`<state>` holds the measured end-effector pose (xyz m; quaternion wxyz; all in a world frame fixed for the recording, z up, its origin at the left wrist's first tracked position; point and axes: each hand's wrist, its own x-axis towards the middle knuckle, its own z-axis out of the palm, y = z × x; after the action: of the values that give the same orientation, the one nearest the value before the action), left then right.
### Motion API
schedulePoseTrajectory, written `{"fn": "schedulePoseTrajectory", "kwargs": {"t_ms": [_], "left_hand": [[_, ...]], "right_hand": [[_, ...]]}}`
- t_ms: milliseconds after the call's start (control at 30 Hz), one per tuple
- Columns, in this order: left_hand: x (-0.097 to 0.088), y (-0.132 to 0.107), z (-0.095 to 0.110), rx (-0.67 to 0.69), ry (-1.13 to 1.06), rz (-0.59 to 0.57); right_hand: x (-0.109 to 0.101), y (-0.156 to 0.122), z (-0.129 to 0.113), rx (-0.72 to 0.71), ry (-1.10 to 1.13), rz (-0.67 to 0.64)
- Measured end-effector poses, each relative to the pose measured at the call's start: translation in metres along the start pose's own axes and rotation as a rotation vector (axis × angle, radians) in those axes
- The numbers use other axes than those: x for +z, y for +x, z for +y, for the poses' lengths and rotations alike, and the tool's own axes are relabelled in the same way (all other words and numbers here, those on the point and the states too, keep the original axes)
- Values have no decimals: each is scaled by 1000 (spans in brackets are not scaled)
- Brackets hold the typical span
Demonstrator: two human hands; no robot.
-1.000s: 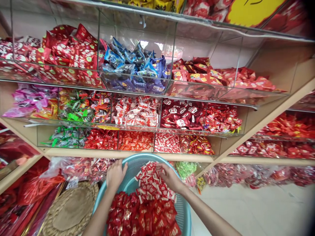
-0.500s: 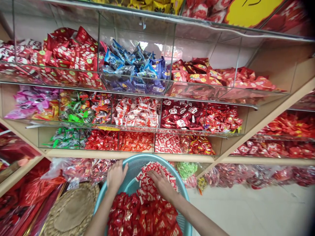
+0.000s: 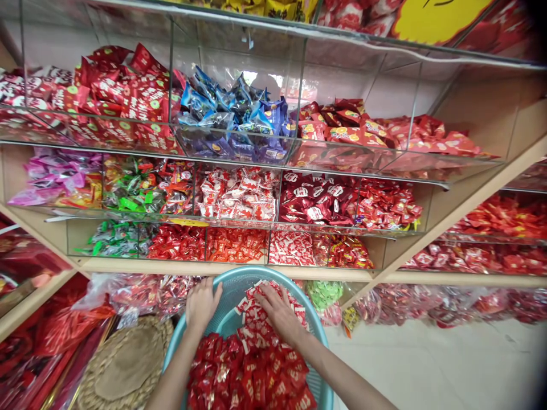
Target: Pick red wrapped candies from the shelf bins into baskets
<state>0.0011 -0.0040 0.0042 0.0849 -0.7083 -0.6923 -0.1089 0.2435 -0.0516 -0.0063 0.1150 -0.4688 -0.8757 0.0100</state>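
A round light-blue plastic basket (image 3: 317, 336) stands in front of me, below the shelves. My left hand (image 3: 202, 307) grips its left rim, with the thumb on the inner side. Inside the basket, my right hand (image 3: 280, 312) lies palm down on small red-and-white candy packets (image 3: 252, 316), fingers stretched out. The packets under the palm are hidden. Nearer to me, larger shiny dark red wrapped candies (image 3: 252, 376) fill the front of the basket.
Glass-fronted shelves (image 3: 239, 213) of wrapped sweets rise behind the basket. A woven straw stool (image 3: 126, 361) is at the left, beside red packages (image 3: 64, 336). Bagged candies (image 3: 401, 304) line the foot of the shelves above the pale tiled floor (image 3: 427, 364).
The fingers of my right hand have shifted slightly farther away from me over the small packets. My left hand stays on the rim.
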Motion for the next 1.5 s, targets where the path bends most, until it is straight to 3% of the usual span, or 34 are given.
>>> {"fn": "schedulePoseTrajectory", "kwargs": {"t_ms": [200, 567, 800, 1233, 1367, 1500], "left_hand": [[0, 0, 0, -10, -6, 0], [-2, 0, 1, -17, -20, -29], [-6, 10, -6, -7, -171, -247], [-21, 15, -13, 33, -283, -401], [-23, 2, -24, -33, -288, -410], [-10, -36, -47, -27, -458, -318]], "right_hand": [[-2, 4, 3, 100, -43, 85], [3, -1, 6, 147, -38, 96], [9, -2, 6, 166, -45, 75], [5, -10, 2, 244, -45, 5], [-2, -15, -3, 278, -18, -45], [-17, -22, 3, 310, 39, -41]]}}
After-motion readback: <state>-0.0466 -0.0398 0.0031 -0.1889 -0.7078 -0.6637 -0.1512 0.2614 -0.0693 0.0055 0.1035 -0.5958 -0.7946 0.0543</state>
